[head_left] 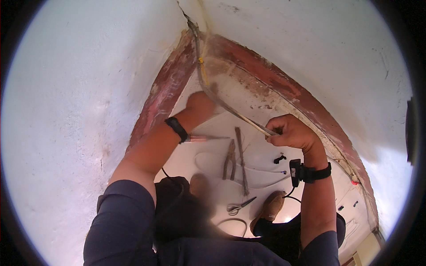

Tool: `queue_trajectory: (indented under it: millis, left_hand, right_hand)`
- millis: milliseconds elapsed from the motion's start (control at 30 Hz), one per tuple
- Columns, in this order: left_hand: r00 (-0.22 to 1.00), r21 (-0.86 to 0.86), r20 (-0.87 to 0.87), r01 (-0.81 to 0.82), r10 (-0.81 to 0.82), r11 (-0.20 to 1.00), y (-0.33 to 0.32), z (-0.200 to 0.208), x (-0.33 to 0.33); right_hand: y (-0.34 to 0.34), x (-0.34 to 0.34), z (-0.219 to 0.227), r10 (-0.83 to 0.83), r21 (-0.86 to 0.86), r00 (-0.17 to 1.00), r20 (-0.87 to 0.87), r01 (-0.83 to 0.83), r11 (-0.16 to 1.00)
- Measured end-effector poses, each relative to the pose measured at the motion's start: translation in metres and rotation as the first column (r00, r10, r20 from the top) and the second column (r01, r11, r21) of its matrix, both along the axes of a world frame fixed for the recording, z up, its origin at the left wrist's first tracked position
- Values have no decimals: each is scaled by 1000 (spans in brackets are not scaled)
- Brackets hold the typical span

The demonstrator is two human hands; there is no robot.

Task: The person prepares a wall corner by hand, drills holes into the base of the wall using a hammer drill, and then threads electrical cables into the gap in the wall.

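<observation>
A long grey cable (239, 115) comes down from the cracked wall corner and bends across to the right. My right hand (290, 131) is closed round its lower end, thumb and fingers pressed together. Near the bend, my left hand (203, 105) is beside the cable and partly behind it; motion smears its fingers, so its grip is unclear. A small yellow piece (201, 60) sits on the upper part of the cable. On the floor below the hands lie pliers (229, 162), a screwdriver with a reddish handle (206, 138) and a thin bundle of brown strands (241, 155).
Scissors (241, 206) lie near my shoe (273, 205). A thin white cable (262, 170) and a small black piece (280, 158) are on the pale floor. Reddish skirting (284, 86) runs along both walls, meeting at the corner. A small red item (355, 182) lies by the right wall.
</observation>
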State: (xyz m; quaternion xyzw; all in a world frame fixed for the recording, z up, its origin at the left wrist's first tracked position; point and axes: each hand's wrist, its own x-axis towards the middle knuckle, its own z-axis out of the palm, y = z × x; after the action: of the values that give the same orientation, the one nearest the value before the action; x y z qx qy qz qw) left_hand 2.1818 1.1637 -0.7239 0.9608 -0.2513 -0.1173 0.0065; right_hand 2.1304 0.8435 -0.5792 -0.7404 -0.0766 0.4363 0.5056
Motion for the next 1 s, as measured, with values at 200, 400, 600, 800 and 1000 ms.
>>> queue_trajectory:
  millis: [200,400,600,800,1000]
  left_hand:
    - [984,171,-35,-169,177,971,26,3,-3]
    - [987,17,5,161,-161,987,13,10,-26]
    - [983,340,-117,-94,141,936,31,16,-30]
    - [958,-101,-261,91,-115,991,15,47,-53]
    - [900,-274,-382,-328,211,904,49,10,-13]
  right_hand:
    - [-2,-1,2,-24,-10,999,-44,23,1000]
    - [-9,5,3,-43,34,998,-55,45,998]
    - [-8,5,6,-109,50,991,-81,113,992]
    - [-11,9,12,-84,-10,995,-49,84,996]
    - [-3,7,-3,-74,37,995,-66,77,996]
